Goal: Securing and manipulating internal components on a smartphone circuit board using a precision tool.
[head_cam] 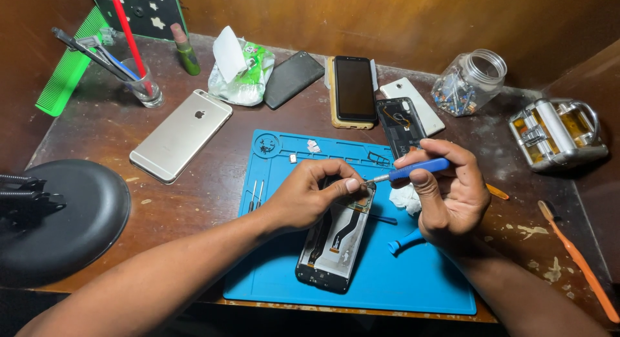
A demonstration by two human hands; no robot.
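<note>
Blue-handled screwdriver (413, 171) pinched in right hand (449, 195), tip beside left hand (310, 195) fingers (349, 185) pressed together on opened black phone (336, 243).

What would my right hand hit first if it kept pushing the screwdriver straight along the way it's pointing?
The right hand aims the blue screwdriver leftward, tip at the top corner of the opened phone. Going straight on, it would probably meet the left hand's fingertips pinching that corner, though depth is hard to judge.

Opened phone (336, 243) lying on blue mat (413, 279), steadied at its top edge by left hand (307, 193). Blue screwdriver (413, 170) gripped in right hand (452, 195), tip at the phone's upper corner. Gold phone (182, 134) resting nearby on tabletop (194, 195).
</note>
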